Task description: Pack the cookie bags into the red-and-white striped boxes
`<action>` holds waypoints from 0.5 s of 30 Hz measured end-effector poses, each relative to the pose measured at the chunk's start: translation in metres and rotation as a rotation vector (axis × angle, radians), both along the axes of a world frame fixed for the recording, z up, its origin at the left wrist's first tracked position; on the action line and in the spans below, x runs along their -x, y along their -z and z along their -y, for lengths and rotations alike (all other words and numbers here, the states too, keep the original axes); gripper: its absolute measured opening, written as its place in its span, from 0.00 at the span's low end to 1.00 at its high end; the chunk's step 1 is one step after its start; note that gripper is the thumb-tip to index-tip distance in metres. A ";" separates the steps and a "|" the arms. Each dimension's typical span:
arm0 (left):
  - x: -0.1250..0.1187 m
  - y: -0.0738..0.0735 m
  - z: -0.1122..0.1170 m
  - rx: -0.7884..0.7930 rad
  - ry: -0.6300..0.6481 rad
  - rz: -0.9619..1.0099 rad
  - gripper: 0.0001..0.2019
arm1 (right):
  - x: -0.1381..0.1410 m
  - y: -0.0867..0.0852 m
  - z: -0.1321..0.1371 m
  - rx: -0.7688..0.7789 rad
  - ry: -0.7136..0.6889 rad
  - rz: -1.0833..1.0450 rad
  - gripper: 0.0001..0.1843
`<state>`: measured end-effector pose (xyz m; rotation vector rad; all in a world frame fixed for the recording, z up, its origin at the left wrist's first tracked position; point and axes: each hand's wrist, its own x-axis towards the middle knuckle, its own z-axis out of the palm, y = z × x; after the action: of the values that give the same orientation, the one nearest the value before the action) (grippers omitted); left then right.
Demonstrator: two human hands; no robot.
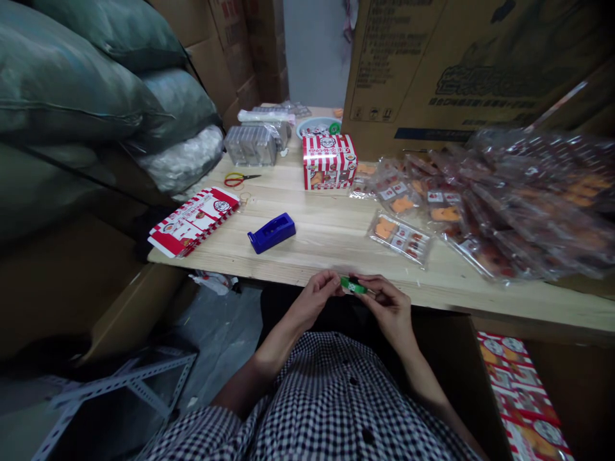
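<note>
Over the front edge of the table, a small roll of tape [353, 285] with a green core sits between my two hands. My right hand [391, 307] grips it from the right, thumb below and fingers above. My left hand [319, 291] is closed in a pinch at the roll's left side; whether it pulls at a loose tape end is too small to see. A blue tape dispenser [271, 233] lies on the table beyond my left hand. Past my right hand lies a flat clear packet [400, 237] with orange pieces and small printed cards.
A striped red-and-white box [329, 162] stands mid-table. Flattened boxes [195, 223] and yellow-handled scissors [240, 179] lie left. Clear packets [519, 205] pile up at right before a large carton [461, 70]. A bowl [319, 123] and plastic cases [250, 146] sit behind; sacks [72, 83] rise at left.
</note>
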<state>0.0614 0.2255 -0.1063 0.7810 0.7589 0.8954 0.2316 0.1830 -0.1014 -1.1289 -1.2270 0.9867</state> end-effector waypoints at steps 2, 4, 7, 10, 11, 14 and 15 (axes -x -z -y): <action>0.003 -0.001 -0.001 0.011 0.004 0.025 0.15 | 0.000 -0.002 -0.001 -0.002 0.011 -0.017 0.06; 0.007 -0.004 -0.002 -0.014 -0.030 -0.020 0.15 | -0.002 -0.002 -0.001 -0.007 0.016 -0.036 0.07; 0.011 -0.007 -0.004 -0.071 -0.055 -0.110 0.15 | -0.003 -0.002 0.000 -0.012 0.015 -0.050 0.08; 0.010 -0.007 -0.004 -0.102 -0.017 -0.159 0.15 | -0.002 0.000 0.001 -0.014 0.001 -0.063 0.08; 0.008 -0.006 -0.003 -0.114 -0.016 -0.174 0.15 | -0.002 0.000 0.001 -0.013 -0.004 -0.065 0.08; 0.003 -0.003 -0.002 -0.172 -0.035 -0.235 0.14 | 0.000 0.002 0.003 -0.007 -0.001 -0.065 0.08; 0.001 -0.002 -0.001 -0.196 -0.040 -0.263 0.14 | 0.000 0.002 0.003 -0.005 0.003 -0.064 0.08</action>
<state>0.0600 0.2268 -0.1045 1.0748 0.9284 0.9225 0.2318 0.1797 -0.1037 -1.0869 -1.1751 1.0095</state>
